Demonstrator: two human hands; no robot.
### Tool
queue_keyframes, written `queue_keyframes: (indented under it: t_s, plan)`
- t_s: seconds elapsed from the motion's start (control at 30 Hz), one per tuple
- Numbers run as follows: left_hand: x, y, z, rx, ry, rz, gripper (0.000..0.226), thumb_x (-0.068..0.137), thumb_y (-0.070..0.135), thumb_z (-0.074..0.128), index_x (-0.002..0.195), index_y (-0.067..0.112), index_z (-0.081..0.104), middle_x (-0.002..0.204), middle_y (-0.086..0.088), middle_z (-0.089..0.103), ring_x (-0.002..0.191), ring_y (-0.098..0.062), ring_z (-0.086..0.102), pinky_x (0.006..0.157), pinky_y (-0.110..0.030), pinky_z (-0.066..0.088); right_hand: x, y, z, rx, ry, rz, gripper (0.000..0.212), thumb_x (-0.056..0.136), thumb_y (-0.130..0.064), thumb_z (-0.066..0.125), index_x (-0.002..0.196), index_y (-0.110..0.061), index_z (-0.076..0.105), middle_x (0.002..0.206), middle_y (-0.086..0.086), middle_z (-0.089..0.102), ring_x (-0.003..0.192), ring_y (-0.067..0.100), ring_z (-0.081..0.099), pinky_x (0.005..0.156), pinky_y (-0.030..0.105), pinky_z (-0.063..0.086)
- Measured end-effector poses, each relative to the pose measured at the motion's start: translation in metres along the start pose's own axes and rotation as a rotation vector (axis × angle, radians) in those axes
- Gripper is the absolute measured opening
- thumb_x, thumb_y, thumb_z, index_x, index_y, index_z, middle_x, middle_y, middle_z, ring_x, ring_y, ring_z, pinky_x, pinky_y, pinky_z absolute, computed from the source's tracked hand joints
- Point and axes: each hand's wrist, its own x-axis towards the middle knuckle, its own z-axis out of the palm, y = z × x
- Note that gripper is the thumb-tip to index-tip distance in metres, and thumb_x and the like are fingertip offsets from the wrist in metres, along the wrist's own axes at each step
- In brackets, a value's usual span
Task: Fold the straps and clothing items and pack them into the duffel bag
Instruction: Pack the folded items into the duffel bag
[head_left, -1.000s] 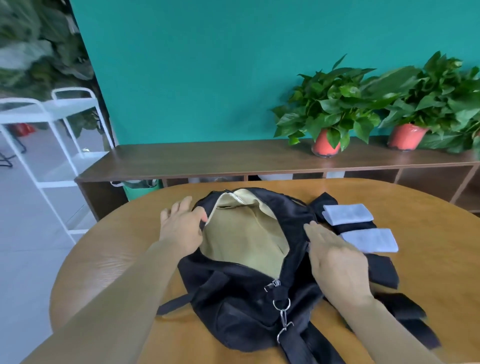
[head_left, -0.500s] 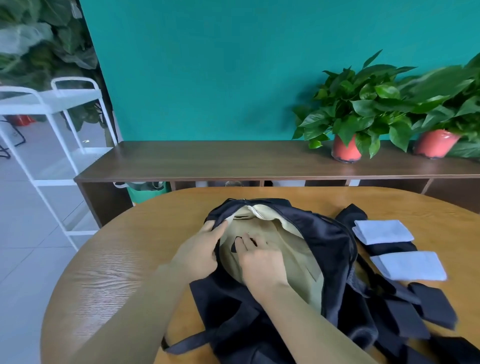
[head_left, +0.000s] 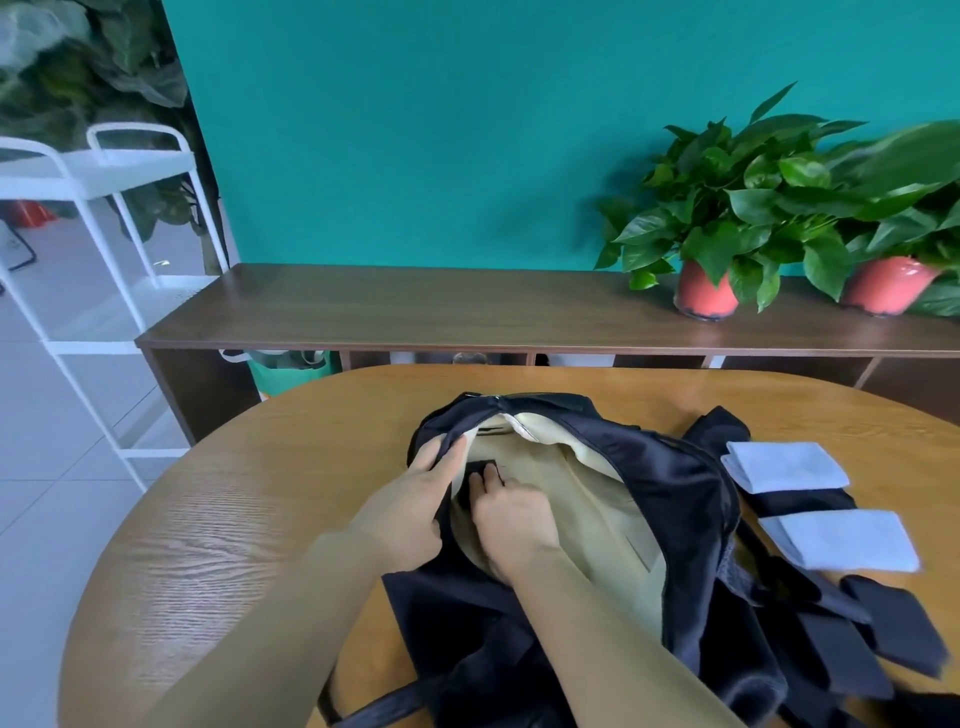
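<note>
A black duffel bag (head_left: 670, 499) lies unzipped on the round wooden table (head_left: 218, 545), its beige lining showing. My left hand (head_left: 410, 506) grips the bag's left rim and holds the opening apart. My right hand (head_left: 511, 525) reaches inside the bag, its fingers curled onto a small black folded piece (head_left: 478, 466) against the lining. To the right of the bag lie two white folded cloths (head_left: 784, 466) (head_left: 841, 538) on dark fabric (head_left: 802, 501). Several black folded pieces (head_left: 904, 623) lie at the table's front right. A black strap (head_left: 379, 709) trails from the bag's near end.
A long dark wooden sideboard (head_left: 415, 312) stands behind the table against a teal wall, with two potted plants (head_left: 706, 291) (head_left: 888, 286) on its right end. A white metal rack (head_left: 104, 291) stands at the left. A green bag (head_left: 291, 369) sits under the sideboard.
My right hand left the bag's right side and went into the opening with a black piece. My left hand shifted to grip the left rim. The view swung left.
</note>
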Motion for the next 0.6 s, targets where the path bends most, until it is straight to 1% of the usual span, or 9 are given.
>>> queue_keyframes:
  t_s: [0.03, 0.07, 0.13, 0.27, 0.4, 0.5, 0.53, 0.6]
  plan:
    - [0.0, 0.0, 0.0, 0.0, 0.003, 0.0, 0.098, 0.085, -0.002, 0.048, 0.149, 0.038, -0.014, 0.151, 0.028, -0.019, 0.079, -0.012, 0.057, 0.069, -0.031, 0.052, 0.005, 0.002, 0.0, 0.003, -0.001, -0.016, 0.044, 0.088, -0.008, 0.05, 0.131, -0.004, 0.044, 0.136, 0.017, 0.046, 0.097, 0.029, 0.062, 0.065, 0.035, 0.041]
    - [0.0, -0.001, 0.0, 0.004, 0.008, 0.001, 0.097, 0.085, -0.001, 0.048, 0.149, 0.038, -0.014, 0.152, 0.027, -0.018, 0.078, -0.011, 0.057, 0.068, -0.03, 0.051, 0.01, 0.001, -0.002, 0.019, -0.022, -0.013, 0.045, 0.09, -0.004, 0.043, 0.135, -0.002, 0.037, 0.141, 0.021, 0.039, 0.101, 0.031, 0.06, 0.067, 0.037, 0.039]
    - [0.001, -0.003, 0.001, 0.015, 0.02, 0.002, 0.098, 0.084, -0.001, 0.049, 0.149, 0.037, -0.013, 0.153, 0.024, -0.017, 0.077, -0.011, 0.056, 0.066, -0.028, 0.051, 0.018, 0.0, -0.005, 0.039, -0.023, 0.001, 0.047, 0.09, -0.001, 0.042, 0.137, 0.0, 0.033, 0.143, 0.022, 0.036, 0.105, 0.032, 0.058, 0.067, 0.036, 0.037]
    - [0.003, -0.003, 0.002, 0.027, 0.022, -0.009, 0.1, 0.083, -0.001, 0.05, 0.148, 0.037, -0.015, 0.154, 0.022, -0.018, 0.086, -0.014, 0.06, 0.074, -0.033, 0.054, 0.021, -0.004, -0.002, 0.064, -0.054, 0.007, 0.049, 0.092, -0.002, 0.042, 0.139, -0.001, 0.03, 0.144, 0.022, 0.035, 0.112, 0.031, 0.054, 0.07, 0.035, 0.038]
    - [0.004, 0.0, 0.002, 0.045, 0.022, -0.027, 0.101, 0.082, -0.002, 0.05, 0.148, 0.036, -0.017, 0.154, 0.021, -0.02, 0.082, -0.014, 0.061, 0.073, -0.033, 0.055, 0.018, 0.0, -0.002, 0.064, -0.028, 0.02, 0.054, 0.094, -0.006, 0.04, 0.144, -0.002, 0.022, 0.151, 0.019, 0.028, 0.117, 0.029, 0.052, 0.073, 0.034, 0.039]
    - [0.003, 0.004, 0.002, 0.071, 0.03, -0.031, 0.101, 0.081, -0.002, 0.049, 0.149, 0.035, -0.016, 0.155, 0.017, -0.02, 0.077, -0.015, 0.06, 0.068, -0.033, 0.055, 0.011, 0.003, -0.009, 0.052, 0.01, 0.016, 0.057, 0.094, -0.009, 0.041, 0.146, -0.002, 0.019, 0.151, 0.016, 0.029, 0.119, 0.027, 0.05, 0.077, 0.034, 0.042]
    - [0.002, 0.005, 0.002, 0.086, 0.035, -0.033, 0.101, 0.081, -0.002, 0.05, 0.149, 0.034, -0.015, 0.156, 0.016, -0.019, 0.074, -0.014, 0.059, 0.066, -0.032, 0.053, 0.008, 0.004, -0.012, 0.043, 0.012, 0.015, 0.056, 0.094, -0.008, 0.042, 0.145, -0.002, 0.021, 0.148, 0.015, 0.032, 0.118, 0.027, 0.05, 0.077, 0.034, 0.043]
    - [0.0, 0.009, 0.002, 0.119, 0.053, -0.026, 0.101, 0.08, -0.001, 0.05, 0.15, 0.033, -0.014, 0.156, 0.015, -0.017, 0.071, -0.014, 0.056, 0.063, -0.032, 0.051, -0.002, 0.006, -0.022, 0.046, 0.051, 0.01, 0.05, 0.091, -0.006, 0.045, 0.139, -0.003, 0.033, 0.135, 0.012, 0.045, 0.112, 0.026, 0.052, 0.071, 0.034, 0.041]
